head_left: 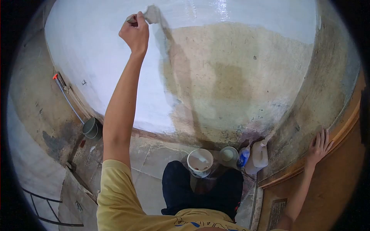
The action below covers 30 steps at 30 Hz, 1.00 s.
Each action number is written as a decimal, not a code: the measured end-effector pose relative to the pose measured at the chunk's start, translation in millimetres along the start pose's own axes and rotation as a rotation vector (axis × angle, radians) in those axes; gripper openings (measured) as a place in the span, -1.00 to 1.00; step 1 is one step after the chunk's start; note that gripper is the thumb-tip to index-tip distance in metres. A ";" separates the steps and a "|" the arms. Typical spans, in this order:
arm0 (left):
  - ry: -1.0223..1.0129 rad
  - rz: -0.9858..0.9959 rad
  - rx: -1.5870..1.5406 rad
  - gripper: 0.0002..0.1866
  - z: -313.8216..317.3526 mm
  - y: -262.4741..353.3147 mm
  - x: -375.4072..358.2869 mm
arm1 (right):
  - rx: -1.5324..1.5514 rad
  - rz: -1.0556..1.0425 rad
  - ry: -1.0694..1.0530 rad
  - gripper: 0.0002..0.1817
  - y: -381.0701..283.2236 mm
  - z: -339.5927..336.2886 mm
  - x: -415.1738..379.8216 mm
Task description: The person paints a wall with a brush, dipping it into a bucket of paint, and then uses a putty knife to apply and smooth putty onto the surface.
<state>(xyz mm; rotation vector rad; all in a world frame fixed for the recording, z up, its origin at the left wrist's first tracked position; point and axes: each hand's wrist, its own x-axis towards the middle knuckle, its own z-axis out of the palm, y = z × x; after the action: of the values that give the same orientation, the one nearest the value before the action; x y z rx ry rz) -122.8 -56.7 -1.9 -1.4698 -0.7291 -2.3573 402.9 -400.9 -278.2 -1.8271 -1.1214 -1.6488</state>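
High on the wall, my left hand (135, 32) is closed around the handle of what looks like a flat, greyish paintbrush (152, 14). Its head is against or very close to the wall, by the border of the white coat (88, 57). Bare, stained beige wall (216, 81) spreads to the right and below, with my arm's shadow falling across it. Over on the right, my right hand (319, 148) rests with fingers stretched out on the wooden frame edge (343, 131), holding nothing.
A white bucket (200, 174) with whitish contents stands before my knees. Beside it are a smaller tub (229, 153), a blue-labelled bottle (243, 157) and a jug (257, 158). A dark bucket (91, 128) and an orange-topped stick (68, 96) are at left.
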 end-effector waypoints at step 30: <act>-0.192 -0.277 -0.582 -0.80 18.1 -33.5 1.7 | 0.005 -0.016 0.024 -0.76 -0.4 -0.9 1.5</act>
<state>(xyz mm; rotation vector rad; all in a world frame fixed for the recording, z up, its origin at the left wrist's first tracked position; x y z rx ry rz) -125.7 -18.7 -3.0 -1.9521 -0.3023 -2.8257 401.9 -401.0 -276.7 -1.7956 -1.1315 -1.6710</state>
